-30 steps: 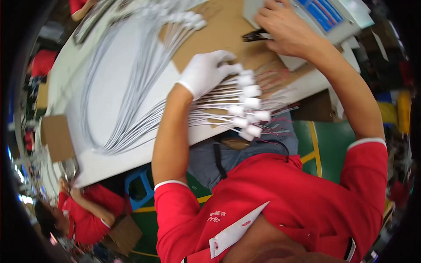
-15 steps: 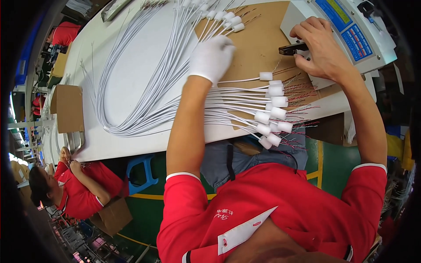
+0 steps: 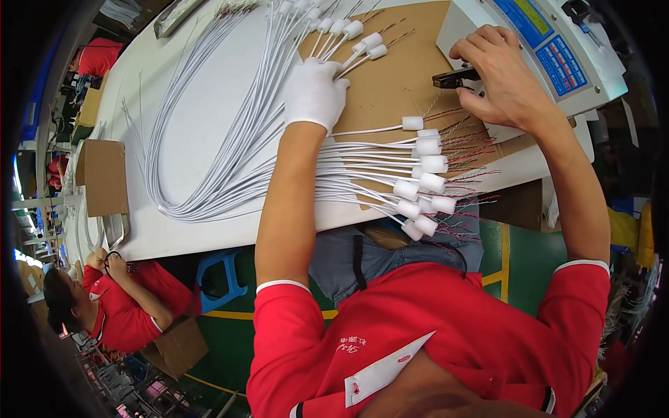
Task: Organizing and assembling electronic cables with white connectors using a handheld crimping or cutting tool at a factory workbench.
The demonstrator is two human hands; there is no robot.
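My left hand, in a white glove, is closed at the upper bundle of white cables. A cable with a white cylinder on its end runs into its fingers. Bare, my right hand has its thumb and fingers apart around a black clamp-like part on the front of a light grey machine. What its fingertips touch is partly hidden. Between my arms lies a second row of cable ends with white cylinders and thin twisted red, black and light wires.
Brown cardboard covers part of the white table. The machine's blue control panel faces me at the right. A cardboard box stands at the left edge. A co-worker in red sits at lower left beside a blue stool.
My left hand has moved left and slightly down, and a cable end with its cylinder now stands apart beside it. The right hand stays at the black part; the whole view has shifted slightly.
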